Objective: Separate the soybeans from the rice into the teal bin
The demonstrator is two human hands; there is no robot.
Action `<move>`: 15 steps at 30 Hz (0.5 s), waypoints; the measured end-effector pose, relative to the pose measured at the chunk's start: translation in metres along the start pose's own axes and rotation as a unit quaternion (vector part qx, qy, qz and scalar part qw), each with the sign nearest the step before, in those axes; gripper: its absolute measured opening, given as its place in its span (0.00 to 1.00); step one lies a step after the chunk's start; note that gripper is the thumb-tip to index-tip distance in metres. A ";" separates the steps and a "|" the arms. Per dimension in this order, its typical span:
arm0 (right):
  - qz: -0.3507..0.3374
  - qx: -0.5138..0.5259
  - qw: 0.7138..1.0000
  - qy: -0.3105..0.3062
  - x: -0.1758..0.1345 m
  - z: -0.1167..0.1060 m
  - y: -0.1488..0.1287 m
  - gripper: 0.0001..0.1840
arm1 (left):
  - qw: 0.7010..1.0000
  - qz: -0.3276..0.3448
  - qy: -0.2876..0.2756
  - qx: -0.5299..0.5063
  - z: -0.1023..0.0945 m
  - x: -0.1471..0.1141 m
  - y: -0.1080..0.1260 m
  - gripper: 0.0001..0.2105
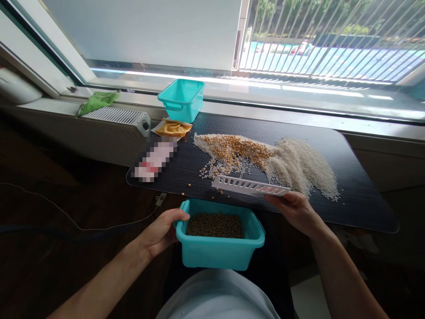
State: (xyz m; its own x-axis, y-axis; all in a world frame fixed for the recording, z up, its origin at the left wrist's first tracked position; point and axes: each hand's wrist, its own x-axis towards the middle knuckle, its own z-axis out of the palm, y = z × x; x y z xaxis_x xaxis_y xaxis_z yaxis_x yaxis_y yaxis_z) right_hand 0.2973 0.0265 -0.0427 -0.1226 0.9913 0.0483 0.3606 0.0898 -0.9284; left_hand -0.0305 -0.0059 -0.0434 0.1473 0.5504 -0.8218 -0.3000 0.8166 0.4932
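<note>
Dark tabletop point(361, 190) beside a barred window point(315, 40), bearing white grains point(302, 164) and yellow beans point(237, 148).
Left hand point(162, 231) grips the left rim of a turquoise tub point(215, 257), thumb over the edge; tub contains beans point(215, 225) and sits at the table's near edge, above the lap. Right hand point(297, 210) is closed on one end of a white slotted strip point(229, 188), held tilted just nearer than the mixed heap. Second turquoise tub point(189, 110) stands at the far edge, by the sill.
</note>
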 end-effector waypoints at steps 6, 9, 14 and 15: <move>0.020 0.009 1.000 0.011 -0.011 -0.004 -0.004 0.21 | 1.000 -0.001 -0.009 0.003 -0.001 0.000 0.001 0.03; 0.022 0.014 1.000 -0.003 -0.016 -0.004 -0.005 0.21 | 1.000 0.000 -0.007 0.004 0.000 0.000 0.001 0.03; 0.020 0.018 0.999 0.019 -0.022 -0.007 -0.005 0.21 | 1.000 0.002 -0.006 0.001 0.000 -0.001 0.000 0.04; 0.019 0.016 1.000 0.019 -0.022 -0.007 -0.005 0.20 | 1.000 0.002 -0.006 0.000 0.000 -0.001 0.000 0.04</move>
State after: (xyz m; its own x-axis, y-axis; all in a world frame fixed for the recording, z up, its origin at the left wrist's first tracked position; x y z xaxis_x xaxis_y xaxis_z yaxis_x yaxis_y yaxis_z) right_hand 0.3045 0.0047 -0.0364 -0.0731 0.9970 0.0256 0.3352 0.0487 -0.9409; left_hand -0.0306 -0.0062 -0.0429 0.1572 0.5565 -0.8158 -0.3007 0.8139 0.4972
